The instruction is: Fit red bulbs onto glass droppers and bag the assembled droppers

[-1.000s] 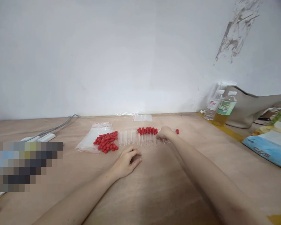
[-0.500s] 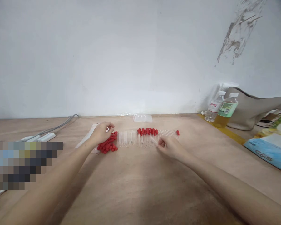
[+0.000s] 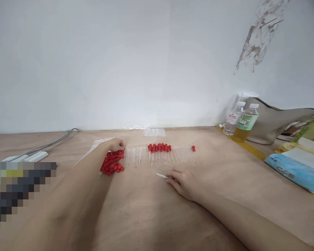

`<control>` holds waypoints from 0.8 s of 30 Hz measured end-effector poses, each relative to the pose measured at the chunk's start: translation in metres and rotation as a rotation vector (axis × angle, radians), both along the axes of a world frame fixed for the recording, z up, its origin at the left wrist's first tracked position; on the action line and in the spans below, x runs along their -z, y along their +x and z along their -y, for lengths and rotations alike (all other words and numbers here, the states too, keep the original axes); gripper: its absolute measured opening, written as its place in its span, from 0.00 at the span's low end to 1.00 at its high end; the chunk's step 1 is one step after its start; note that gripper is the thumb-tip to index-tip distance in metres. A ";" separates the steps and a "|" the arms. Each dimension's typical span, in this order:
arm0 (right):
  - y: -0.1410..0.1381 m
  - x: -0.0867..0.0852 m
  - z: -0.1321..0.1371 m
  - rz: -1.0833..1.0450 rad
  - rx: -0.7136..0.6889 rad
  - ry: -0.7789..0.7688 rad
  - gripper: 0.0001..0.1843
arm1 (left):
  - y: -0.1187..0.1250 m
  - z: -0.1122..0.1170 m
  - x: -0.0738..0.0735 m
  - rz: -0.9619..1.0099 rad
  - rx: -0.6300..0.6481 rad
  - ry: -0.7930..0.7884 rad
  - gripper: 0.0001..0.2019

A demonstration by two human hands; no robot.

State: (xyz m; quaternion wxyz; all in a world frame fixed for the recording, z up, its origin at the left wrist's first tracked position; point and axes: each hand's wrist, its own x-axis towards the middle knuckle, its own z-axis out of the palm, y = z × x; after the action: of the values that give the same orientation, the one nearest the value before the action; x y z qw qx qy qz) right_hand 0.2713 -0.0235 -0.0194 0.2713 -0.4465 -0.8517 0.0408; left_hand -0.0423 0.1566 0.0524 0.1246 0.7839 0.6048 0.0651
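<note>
Where the white wall (image 3: 107, 69) meets the wood-look table (image 3: 141, 216), the far edge runs just behind the row of clear tubes (image 3: 134, 157). Between that row and the near side spreads a wide stretch of tabletop, crossed only by the person's two forearms. Well to the right of the row, a grey bag (image 3: 263, 127) leans near the wall, with a blue tissue pack (image 3: 294, 170) nearer the viewer. Yellow tape (image 3: 253, 149) slants between the row and that pack, leaving broad open surface on the row's right.

Well to the left of the row lie a white power strip (image 3: 36, 156) and a grey cable. In front of the row's right half, the right hand (image 3: 185, 181) grips a single clear tube (image 3: 162, 176) between thumb and fingers, its free end pointing left. Just beyond the row's left end, the left hand (image 3: 116, 143) bends over a pile of red caps (image 3: 112, 164), fingers curled; whether they pinch a cap, I cannot tell.

Two bottles (image 3: 246, 122) stand beside the grey bag, right of the row. A small clear pouch (image 3: 154, 132) lies behind the row's middle. Red caps top the tubes at mid-row, and one more (image 3: 193, 148) sits at its right end.
</note>
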 end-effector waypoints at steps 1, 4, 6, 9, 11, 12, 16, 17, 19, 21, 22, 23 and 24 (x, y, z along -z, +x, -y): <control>0.000 0.000 0.000 0.003 0.001 0.005 0.11 | -0.001 0.000 0.000 0.015 -0.004 0.008 0.06; 0.000 -0.001 0.002 0.011 -0.005 0.023 0.12 | -0.001 0.002 -0.004 0.083 -0.027 0.095 0.08; 0.000 -0.003 0.003 0.019 -0.008 0.043 0.11 | 0.002 0.010 -0.009 0.137 -0.042 0.199 0.12; -0.001 -0.006 0.004 0.033 0.013 0.084 0.10 | 0.014 0.037 -0.013 0.265 -0.014 0.350 0.16; -0.002 -0.006 0.004 0.037 0.037 0.113 0.09 | 0.027 0.065 -0.009 0.500 0.098 0.392 0.17; -0.003 -0.006 0.003 0.033 0.045 0.127 0.09 | 0.035 0.081 -0.004 0.595 0.153 0.342 0.17; -0.003 -0.002 0.001 -0.002 0.062 0.171 0.08 | 0.064 0.139 0.024 0.877 0.160 0.073 0.14; -0.003 -0.002 0.001 -0.010 0.072 0.179 0.08 | 0.070 0.149 0.031 0.932 0.127 0.037 0.12; -0.004 -0.002 0.001 -0.019 0.087 0.193 0.08 | 0.079 0.163 0.043 0.988 0.075 -0.026 0.10; -0.006 -0.002 0.001 -0.029 0.093 0.191 0.08 | 0.085 0.167 0.052 1.007 0.036 -0.050 0.11; -0.007 -0.003 0.002 -0.038 0.088 0.185 0.08 | 0.087 0.168 0.055 1.008 0.025 -0.049 0.12; -0.008 -0.004 0.002 -0.048 0.079 0.179 0.08 | 0.088 0.167 0.057 1.005 0.024 -0.041 0.14; -0.010 -0.004 0.003 -0.059 0.069 0.175 0.08 | 0.089 0.166 0.059 1.003 0.032 -0.034 0.15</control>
State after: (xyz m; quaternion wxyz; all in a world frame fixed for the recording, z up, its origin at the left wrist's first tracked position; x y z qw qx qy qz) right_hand 0.2615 -0.0265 -0.0153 0.3355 -0.4487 -0.8278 -0.0300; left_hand 0.0463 -0.0097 -0.0070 0.4136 0.6632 0.4594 0.4220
